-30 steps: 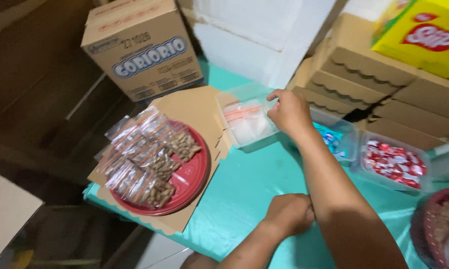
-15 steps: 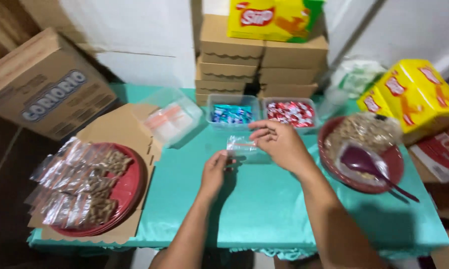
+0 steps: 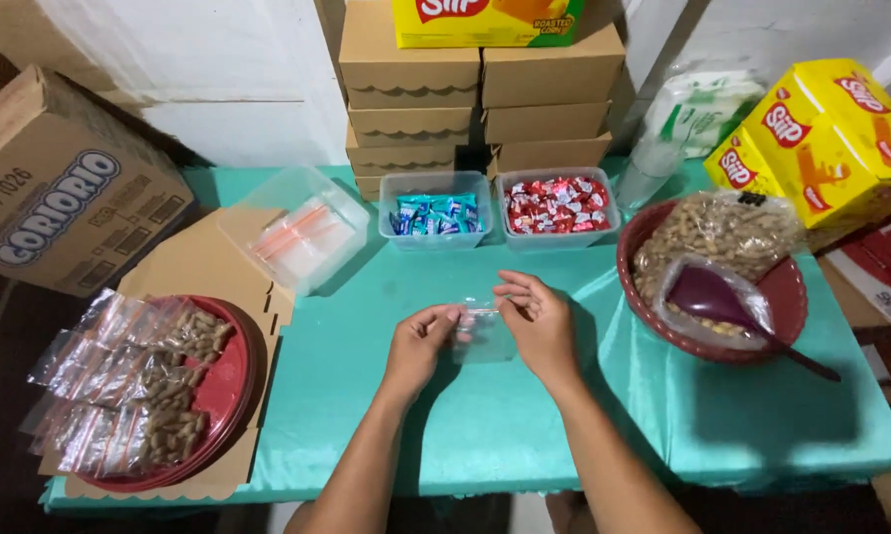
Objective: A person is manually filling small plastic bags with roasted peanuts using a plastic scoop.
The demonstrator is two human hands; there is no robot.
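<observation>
Together both hands (image 3: pixel 485 331) pinch small clear bag (image 3: pixel 487 341).

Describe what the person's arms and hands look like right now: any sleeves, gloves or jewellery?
Both forearms are bare as far as the head view shows, with no sleeve edge in frame. The left hand and right hand wear no gloves. No watch, bracelet or ring is visible on either.

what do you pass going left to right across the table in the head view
red plate of filled peanut bags → clear tub of empty bags → left hand → small clear bag → right hand → red basket of peanuts → yellow boxes
</observation>
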